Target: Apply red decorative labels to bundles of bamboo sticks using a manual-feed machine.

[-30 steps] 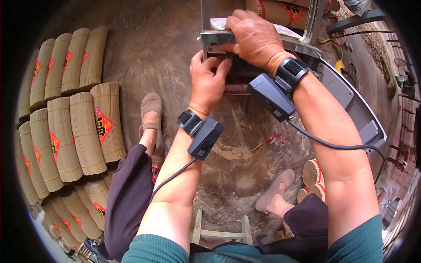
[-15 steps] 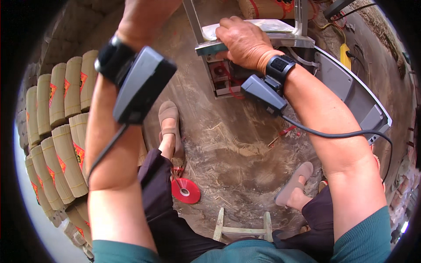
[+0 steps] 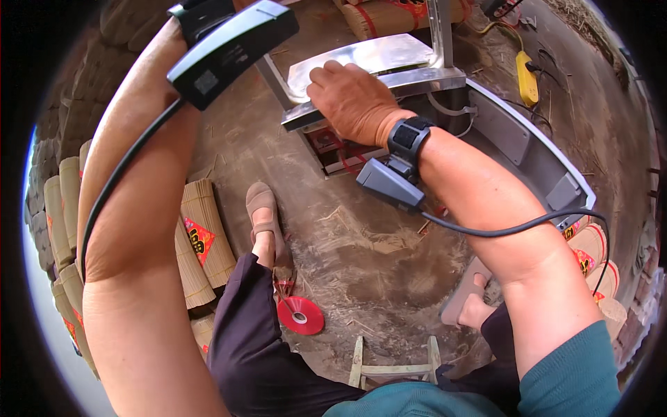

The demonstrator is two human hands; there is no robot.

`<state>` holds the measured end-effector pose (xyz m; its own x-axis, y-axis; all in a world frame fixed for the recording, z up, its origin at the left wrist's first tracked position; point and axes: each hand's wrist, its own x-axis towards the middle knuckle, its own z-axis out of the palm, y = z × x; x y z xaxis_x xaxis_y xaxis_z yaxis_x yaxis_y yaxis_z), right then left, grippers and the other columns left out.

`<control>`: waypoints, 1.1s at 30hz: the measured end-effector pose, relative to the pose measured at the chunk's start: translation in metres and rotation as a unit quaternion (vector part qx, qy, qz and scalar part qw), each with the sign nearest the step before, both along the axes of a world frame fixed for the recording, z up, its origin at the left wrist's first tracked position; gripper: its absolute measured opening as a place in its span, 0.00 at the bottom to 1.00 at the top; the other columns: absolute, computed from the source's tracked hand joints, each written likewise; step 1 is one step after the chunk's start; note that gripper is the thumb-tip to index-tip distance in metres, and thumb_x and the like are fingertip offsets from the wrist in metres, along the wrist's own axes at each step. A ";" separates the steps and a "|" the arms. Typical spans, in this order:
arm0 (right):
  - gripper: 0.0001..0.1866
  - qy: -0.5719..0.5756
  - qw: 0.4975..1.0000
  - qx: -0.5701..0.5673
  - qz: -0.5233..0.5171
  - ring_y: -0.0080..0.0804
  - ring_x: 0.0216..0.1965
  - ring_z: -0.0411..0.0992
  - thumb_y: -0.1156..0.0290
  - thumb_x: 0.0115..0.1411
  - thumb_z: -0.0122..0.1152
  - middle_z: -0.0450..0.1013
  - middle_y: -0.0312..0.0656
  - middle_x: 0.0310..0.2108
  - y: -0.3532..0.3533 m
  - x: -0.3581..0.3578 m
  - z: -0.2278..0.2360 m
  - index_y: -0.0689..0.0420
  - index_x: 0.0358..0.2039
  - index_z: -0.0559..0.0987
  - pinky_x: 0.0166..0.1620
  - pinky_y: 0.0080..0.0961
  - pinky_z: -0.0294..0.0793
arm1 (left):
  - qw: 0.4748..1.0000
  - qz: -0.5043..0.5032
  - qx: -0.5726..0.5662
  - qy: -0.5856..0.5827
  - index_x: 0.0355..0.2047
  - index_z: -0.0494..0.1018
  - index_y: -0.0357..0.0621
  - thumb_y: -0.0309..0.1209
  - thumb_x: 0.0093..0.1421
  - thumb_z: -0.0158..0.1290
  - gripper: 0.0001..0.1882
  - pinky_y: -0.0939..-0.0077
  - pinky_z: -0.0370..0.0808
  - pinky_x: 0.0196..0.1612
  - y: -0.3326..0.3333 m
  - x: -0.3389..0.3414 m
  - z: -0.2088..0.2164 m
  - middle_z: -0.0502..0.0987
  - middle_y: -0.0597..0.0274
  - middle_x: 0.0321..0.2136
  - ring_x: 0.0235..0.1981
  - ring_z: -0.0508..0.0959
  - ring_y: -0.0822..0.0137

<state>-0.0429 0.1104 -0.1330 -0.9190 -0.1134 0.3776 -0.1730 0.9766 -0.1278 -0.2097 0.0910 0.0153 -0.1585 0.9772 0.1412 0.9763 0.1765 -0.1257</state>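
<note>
My right hand (image 3: 351,101) is closed on the front rail of a shiny metal frame (image 3: 417,82), its fingers over the top edge and its thumb hidden. The frame has two uprights and a metal plate (image 3: 365,55) behind the rail. Beneath it is an open housing with red wires, partly covered by my hand. A grey curved casing (image 3: 517,132) reaches from the frame toward the right. My left forearm (image 3: 142,181) reaches to the upper left. That hand is past the top edge, so its hold is hidden. Both wrists carry strapped, cabled grey devices.
Several bundles of thin sticks with red labels (image 3: 208,233) are stacked at left; others (image 3: 590,254) lie at right. A red tape reel (image 3: 301,316) is beside my left foot. A yellow power strip (image 3: 526,78) and cables lie at upper right. A wooden stool (image 3: 396,370) stands between my legs.
My left arm has moved up and outward, taking its hand out of the picture. My right hand keeps its hold on the frame, which now appears further left and slightly lower as the view shifts.
</note>
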 end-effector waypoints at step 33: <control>0.37 -0.335 0.665 -0.640 -0.187 0.43 0.50 0.72 0.35 0.62 0.43 0.71 0.54 0.52 0.170 0.117 -0.112 0.58 0.49 0.77 0.51 0.40 0.69 | 0.986 0.066 -0.019 -0.155 0.36 0.73 0.36 0.52 0.56 0.58 0.27 0.69 0.75 0.30 -0.038 0.110 0.007 0.77 0.48 0.24 0.24 0.78 0.60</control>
<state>0.0738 0.2804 -0.2451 -0.8026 0.1910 -0.5651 0.5674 -0.0479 -0.8221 -0.1001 0.0528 0.0220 -0.3148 0.9487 0.0305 0.9376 0.3059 0.1652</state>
